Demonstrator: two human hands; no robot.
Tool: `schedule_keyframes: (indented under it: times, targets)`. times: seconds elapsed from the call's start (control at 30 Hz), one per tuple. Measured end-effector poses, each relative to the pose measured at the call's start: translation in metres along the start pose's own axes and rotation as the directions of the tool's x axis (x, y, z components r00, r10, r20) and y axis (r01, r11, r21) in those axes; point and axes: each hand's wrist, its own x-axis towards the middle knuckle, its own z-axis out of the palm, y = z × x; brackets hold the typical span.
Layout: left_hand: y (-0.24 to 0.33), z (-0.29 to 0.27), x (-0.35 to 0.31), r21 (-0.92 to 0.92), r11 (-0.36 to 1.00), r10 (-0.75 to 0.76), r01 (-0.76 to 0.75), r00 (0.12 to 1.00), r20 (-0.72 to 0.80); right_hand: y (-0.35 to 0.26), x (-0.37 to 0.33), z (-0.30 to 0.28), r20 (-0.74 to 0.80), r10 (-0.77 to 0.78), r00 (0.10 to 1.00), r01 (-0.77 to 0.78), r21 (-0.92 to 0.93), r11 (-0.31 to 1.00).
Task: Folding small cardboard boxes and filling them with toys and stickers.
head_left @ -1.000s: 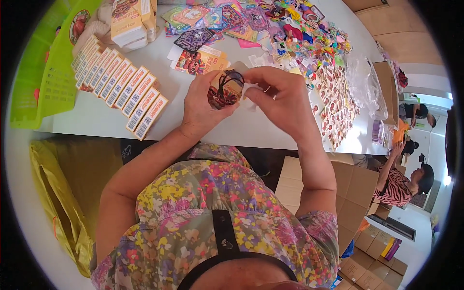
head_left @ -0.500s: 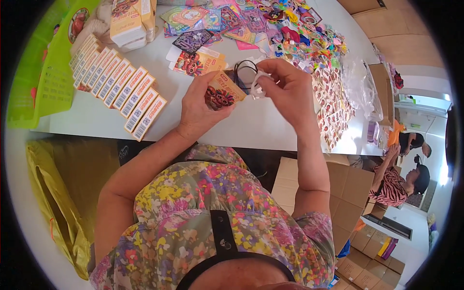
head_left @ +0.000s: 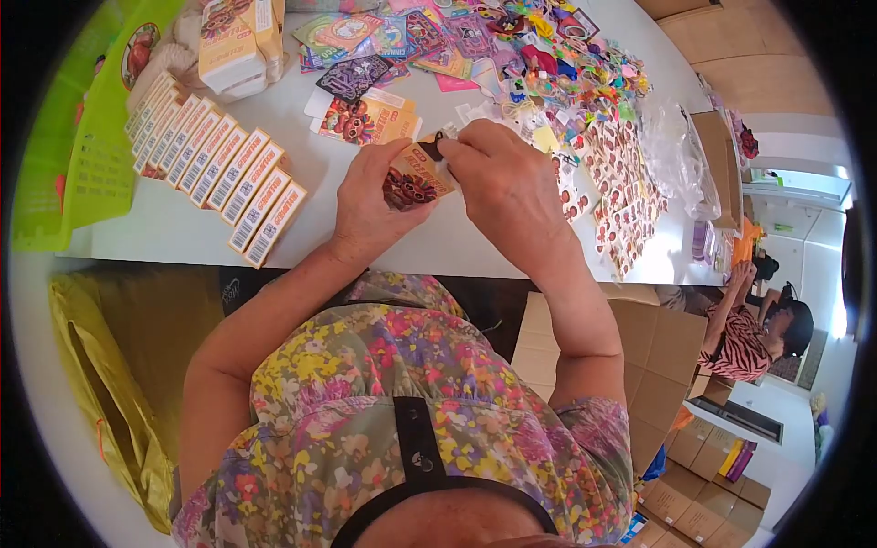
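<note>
At the table's near edge, just above picture centre: left hand (head_left: 370, 205) clamped on a small orange printed packet (head_left: 413, 176), thumb on its face, other fingers wrapped behind. Right hand (head_left: 501, 187) touching the same packet at 2 o'clock, fingertips pinched together on a small dark piece at the packet's top corner; kind of piece too small to tell. Both hands touching each other over the packet, held just above the white table (head_left: 183, 228).

Outward from the hands:
- At 11 o'clock, near, a loose heap of similar orange packets (head_left: 365, 117), with a dark printed card (head_left: 353, 75) just beyond.
- At 9 to 10 o'clock, a slanted row of slim orange-and-white boxes (head_left: 219, 164), lying side by side and overlapping.
- At 11 o'clock, farther off, a stack of larger cartons (head_left: 239, 41).
- At 12 to 1 o'clock, a dense scatter of bright small toys and trinkets (head_left: 566, 64).
- At 3 o'clock, rows of red-and-brown stickers (head_left: 626, 183) spread flat, clear plastic bags (head_left: 671, 151) just beyond.
- At 9 o'clock, far, a green sheet (head_left: 82, 155) hanging over the table's left end.
- At 7 o'clock, below the table, a yellow bag (head_left: 100, 365).
- At 4 o'clock, brown cardboard boxes (head_left: 658, 356), and another person in a striped top (head_left: 744, 342) well apart.
</note>
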Motion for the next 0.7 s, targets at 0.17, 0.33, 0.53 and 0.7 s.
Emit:
schedule_keyframes:
  times: [0.17,0.33,0.53,0.7]
  targets:
    - [0.001,-0.002,0.002,0.054,0.996,0.069,-0.068,0.997,-0.017,0.007,0.004,0.01,-0.011,-0.004,1.0,0.002,-0.129,0.992]
    - [0.002,-0.002,0.004,0.032,0.996,0.078,-0.078,0.997,-0.017,-0.001,-0.001,0.017,-0.025,-0.025,0.999,0.024,-0.051,0.998]
    - [0.001,-0.001,0.002,-0.031,0.999,-0.019,0.017,0.998,-0.056,0.01,0.0,0.006,0.015,0.13,0.991,-0.126,0.384,0.915]
    - [-0.001,-0.001,0.001,-0.015,0.999,0.031,-0.032,0.999,-0.021,0.003,-0.005,0.017,-0.082,0.01,0.997,-0.008,0.026,1.0]
